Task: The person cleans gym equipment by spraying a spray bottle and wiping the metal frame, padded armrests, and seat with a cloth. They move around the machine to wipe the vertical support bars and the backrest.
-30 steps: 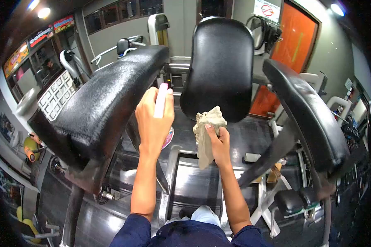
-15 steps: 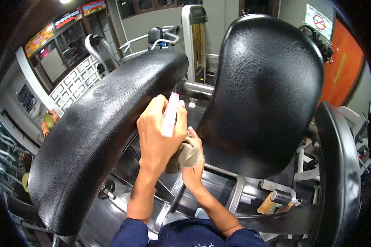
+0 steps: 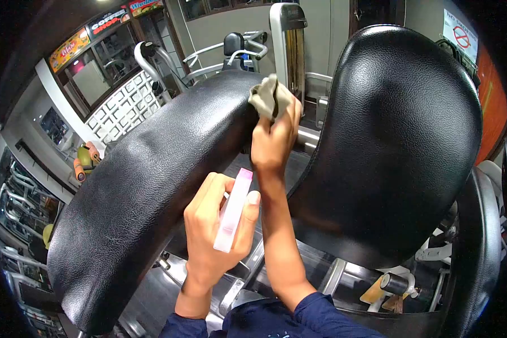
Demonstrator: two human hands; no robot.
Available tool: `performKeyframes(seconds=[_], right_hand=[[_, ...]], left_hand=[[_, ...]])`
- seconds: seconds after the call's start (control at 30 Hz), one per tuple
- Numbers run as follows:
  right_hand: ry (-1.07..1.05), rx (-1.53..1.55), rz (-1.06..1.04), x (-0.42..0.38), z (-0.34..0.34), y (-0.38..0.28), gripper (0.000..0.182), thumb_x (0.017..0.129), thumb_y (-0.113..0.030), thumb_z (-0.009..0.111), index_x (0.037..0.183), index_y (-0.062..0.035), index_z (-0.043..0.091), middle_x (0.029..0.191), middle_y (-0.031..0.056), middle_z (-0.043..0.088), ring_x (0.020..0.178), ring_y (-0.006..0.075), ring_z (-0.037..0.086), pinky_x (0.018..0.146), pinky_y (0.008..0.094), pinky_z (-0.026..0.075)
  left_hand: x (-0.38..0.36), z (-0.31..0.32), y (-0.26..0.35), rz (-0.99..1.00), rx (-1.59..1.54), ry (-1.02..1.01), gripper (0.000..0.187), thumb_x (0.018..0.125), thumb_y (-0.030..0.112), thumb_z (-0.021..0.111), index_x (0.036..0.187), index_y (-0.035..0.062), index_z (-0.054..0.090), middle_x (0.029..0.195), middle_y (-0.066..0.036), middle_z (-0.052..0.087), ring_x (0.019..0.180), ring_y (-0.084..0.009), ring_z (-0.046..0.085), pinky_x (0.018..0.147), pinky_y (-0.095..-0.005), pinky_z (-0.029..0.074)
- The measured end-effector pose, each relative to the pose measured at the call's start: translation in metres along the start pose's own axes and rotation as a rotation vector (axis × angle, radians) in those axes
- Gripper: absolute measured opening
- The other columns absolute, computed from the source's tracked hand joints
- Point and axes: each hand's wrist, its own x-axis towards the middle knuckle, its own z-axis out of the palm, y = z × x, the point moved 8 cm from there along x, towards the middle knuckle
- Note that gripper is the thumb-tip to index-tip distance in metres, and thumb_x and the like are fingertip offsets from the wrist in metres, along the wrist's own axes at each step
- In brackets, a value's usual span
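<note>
My left hand [image 3: 214, 222] is closed around a spray bottle; only the white top of the spray bottle [image 3: 232, 217] with its pink nozzle tip shows, the rest being hidden beneath the hand. In my right hand [image 3: 276, 135] is a crumpled beige cloth [image 3: 267, 98]. The cloth is against the far right end of a long black padded cushion [image 3: 152, 152]. To the right of both hands stands a black padded backrest [image 3: 400, 141] with a glossy leather-like surface.
Another black pad [image 3: 479, 248] stands at the far right. A weight-stack tower [image 3: 288, 45] and further gym machines [image 3: 234, 48] are behind. Metal frame bars [image 3: 335, 279] lie below the backrest. A no-smoking sign [image 3: 461, 35] hangs on the wall.
My right hand has gone forward with the cloth, from behind my left hand to the cushion's far end. My left hand has come lower and nearer with the spray bottle. The view has shifted slightly.
</note>
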Motion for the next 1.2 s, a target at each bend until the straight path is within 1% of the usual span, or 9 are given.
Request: performKeyframes(seconds=[0.17, 0.23, 0.37, 0.63, 0.67, 0.7, 0.87, 1.03, 1.2], right_hand=[[-0.048, -0.201, 0.249, 0.032, 0.009, 0.028, 0.029, 0.084, 0.003, 0.054, 0.113, 0.0046, 0.054, 0.11, 0.0234, 0.056, 0.106, 0.0435, 0.055, 0.096, 0.0499, 0.042], [-0.063, -0.276, 0.29, 0.035, 0.01, 0.037, 0.026, 0.086, 0.001, 0.05, 0.111, 0.0078, 0.053, 0.108, 0.0259, 0.055, 0.103, 0.0449, 0.055, 0.095, 0.0506, 0.043], [-0.057, -0.28, 0.224, 0.014, 0.005, 0.017, 0.024, 0.089, -0.001, 0.049, 0.111, 0.0095, 0.052, 0.108, 0.0271, 0.055, 0.104, 0.0455, 0.056, 0.092, 0.0508, 0.044], [-0.083, 0.125, -0.14, -0.019, -0.005, -0.014, 0.043, 0.085, 0.003, 0.05, 0.127, 0.0077, 0.047, 0.119, 0.0261, 0.052, 0.112, 0.0445, 0.053, 0.1, 0.0467, 0.04], [0.006, -0.016, -0.144, -0.012, -0.004, -0.01, 0.041, 0.084, 0.003, 0.051, 0.125, 0.0086, 0.048, 0.117, 0.0272, 0.052, 0.109, 0.0454, 0.052, 0.097, 0.0471, 0.041], [-0.028, 0.054, 0.114, -0.002, 0.004, 0.01, 0.039, 0.085, 0.002, 0.052, 0.123, 0.0093, 0.048, 0.114, 0.0276, 0.051, 0.106, 0.0457, 0.052, 0.095, 0.0476, 0.041], [-0.014, 0.155, -0.076, -0.021, -0.003, -0.015, 0.036, 0.085, -0.002, 0.053, 0.12, 0.0053, 0.051, 0.111, 0.0247, 0.052, 0.105, 0.0424, 0.054, 0.095, 0.0457, 0.042], [-0.168, 0.279, -0.06, -0.07, -0.014, -0.037, 0.045, 0.082, -0.014, 0.06, 0.124, 0.0013, 0.052, 0.117, 0.0237, 0.051, 0.111, 0.0425, 0.055, 0.095, 0.0453, 0.045], [-0.048, 0.279, 0.049, -0.041, -0.007, 0.004, 0.036, 0.082, -0.003, 0.056, 0.117, 0.0048, 0.054, 0.118, 0.0246, 0.052, 0.113, 0.0413, 0.053, 0.1, 0.0466, 0.041]], left_hand=[[-0.002, 0.004, -0.01, -0.027, -0.121, -0.048, 0.02, 0.087, 0.011, 0.067, 0.082, -0.0033, 0.054, 0.069, -0.012, 0.045, 0.053, -0.0241, 0.043, 0.051, -0.035, 0.035], [-0.004, 0.005, -0.015, 0.002, -0.113, -0.089, 0.027, 0.093, 0.021, 0.06, 0.087, -0.0052, 0.058, 0.071, -0.005, 0.049, 0.052, -0.0096, 0.051, 0.049, -0.0252, 0.04], [-0.01, 0.004, -0.022, -0.036, -0.179, -0.09, 0.021, 0.087, 0.013, 0.067, 0.084, -0.0039, 0.055, 0.071, -0.013, 0.047, 0.056, -0.0244, 0.046, 0.053, -0.0344, 0.037], [-0.011, 0.002, -0.021, -0.068, -0.29, -0.106, 0.021, 0.088, 0.014, 0.067, 0.086, -0.0043, 0.057, 0.073, -0.011, 0.049, 0.059, -0.0214, 0.047, 0.054, -0.0321, 0.038], [-0.01, 0.003, -0.021, -0.081, -0.299, -0.112, 0.021, 0.088, 0.014, 0.066, 0.086, -0.0046, 0.057, 0.073, -0.011, 0.049, 0.059, -0.0205, 0.047, 0.054, -0.0319, 0.038], [-0.009, 0.004, -0.021, -0.082, -0.297, -0.111, 0.021, 0.088, 0.014, 0.066, 0.086, -0.0046, 0.057, 0.073, -0.011, 0.049, 0.059, -0.0205, 0.047, 0.054, -0.0319, 0.038], [-0.005, 0.003, -0.023, -0.112, -0.345, -0.106, 0.02, 0.089, 0.014, 0.064, 0.088, -0.0051, 0.058, 0.074, -0.009, 0.051, 0.055, -0.0152, 0.047, 0.051, -0.0282, 0.038], [-0.014, -0.007, -0.015, -0.196, -0.478, -0.025, 0.02, 0.092, 0.016, 0.061, 0.092, -0.0038, 0.058, 0.078, -0.004, 0.053, 0.058, -0.0068, 0.052, 0.052, -0.0214, 0.042], [-0.035, -0.026, -0.01, -0.265, -0.456, 0.108, 0.031, 0.09, 0.028, 0.063, 0.093, -0.0031, 0.059, 0.079, -0.005, 0.055, 0.057, -0.0084, 0.053, 0.052, -0.0219, 0.044]])
